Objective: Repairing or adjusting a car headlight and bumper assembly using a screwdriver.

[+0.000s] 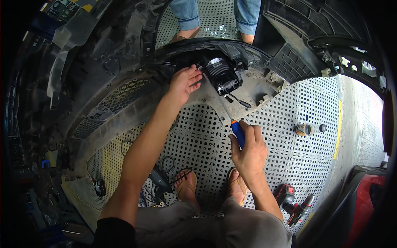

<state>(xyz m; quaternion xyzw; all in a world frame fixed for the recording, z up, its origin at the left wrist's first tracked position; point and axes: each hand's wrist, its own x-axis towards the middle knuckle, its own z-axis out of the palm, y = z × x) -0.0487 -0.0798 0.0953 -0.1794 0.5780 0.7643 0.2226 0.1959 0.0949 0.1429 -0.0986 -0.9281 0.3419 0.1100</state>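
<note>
My right hand (252, 151) is wrapped round the blue and orange handle of a screwdriver (237, 131). Its thin shaft slants up and left toward a black fog lamp (221, 74) with a finned housing, seated on the inner side of a large black car bumper (165, 56). Beside the lamp's left edge is my left hand (186, 84), fingers loosely stretched and a little apart, the tips close to a screw point on the mount. Whether they touch it, I cannot tell. A short black cable with a plug (245, 104) hangs from the lamp.
Another person's legs in jeans (186, 12) stand beyond the bumper. On the perforated floor mat (198, 140) lie a small jar (304, 129), a black cap (322, 128), a cordless drill (301, 211) and cables (167, 164) near my feet. A red and black object (368, 198) is at right.
</note>
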